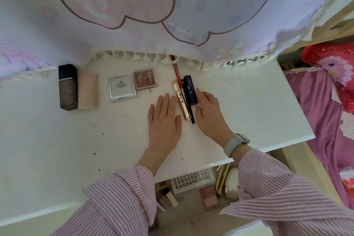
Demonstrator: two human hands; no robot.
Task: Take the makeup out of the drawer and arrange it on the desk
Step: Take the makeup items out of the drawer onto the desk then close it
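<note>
Two hands lie flat with straight fingers on the white desk (249, 101), the left hand (164, 119) just left of a gold tube (181, 99), the right hand (209, 113) touching the side of a dark blue tube (190, 90); a thin black pencil (188, 103) lies between the tubes and a red pencil (176, 73) behind them. Farther left stand a pink eyeshadow palette (145, 79), a silver compact (121, 87), a pale pink case (88, 90) and a dark foundation bottle (68, 87). Below the desk edge, the open drawer (191, 207) holds more makeup (208, 196).
</note>
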